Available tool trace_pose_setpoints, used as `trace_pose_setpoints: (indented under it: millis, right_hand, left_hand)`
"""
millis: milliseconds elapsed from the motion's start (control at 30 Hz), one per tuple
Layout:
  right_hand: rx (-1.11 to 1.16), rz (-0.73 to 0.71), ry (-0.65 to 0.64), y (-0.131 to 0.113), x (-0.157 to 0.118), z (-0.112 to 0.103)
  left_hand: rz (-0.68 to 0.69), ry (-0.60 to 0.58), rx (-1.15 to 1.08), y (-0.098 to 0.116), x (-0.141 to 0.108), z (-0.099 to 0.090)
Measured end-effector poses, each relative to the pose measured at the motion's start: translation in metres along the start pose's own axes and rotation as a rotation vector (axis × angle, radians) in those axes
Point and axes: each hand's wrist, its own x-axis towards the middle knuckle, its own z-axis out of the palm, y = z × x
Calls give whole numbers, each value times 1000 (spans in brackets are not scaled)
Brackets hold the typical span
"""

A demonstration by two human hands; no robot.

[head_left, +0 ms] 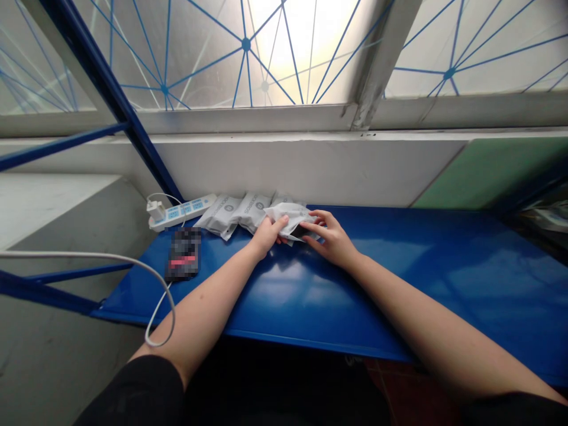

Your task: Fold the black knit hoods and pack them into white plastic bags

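Observation:
Both my hands are at the far side of a blue metal shelf [355,284]. My left hand [268,235] grips a crumpled white plastic pouch [288,217] from its left side. My right hand [331,238] has its fingers on the pouch's lower right edge, next to a dark flat item [302,232] partly hidden inside or under it. To the left lie white printed sachets [220,216] in a row, and another sachet [284,199] sits partly behind the pouch.
A white power strip [181,212] with a plugged-in charger [155,208] lies at the shelf's back left. A white cable [110,257] runs across my left forearm's side. A pixelated dark object [183,254] lies nearby. Behind stand a white wall ledge [302,168] and a window.

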Motion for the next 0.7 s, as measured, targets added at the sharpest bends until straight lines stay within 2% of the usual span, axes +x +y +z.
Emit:
trace_pose_setpoints:
  millis: [267,700]
  right_hand:
    - [87,47,-79,1,-1,3]
    - [118,97,-83,1,1,3]
  left_hand:
    - [3,-8,-14,-2,1,0]
    - [34,-44,54,-3,1,1]
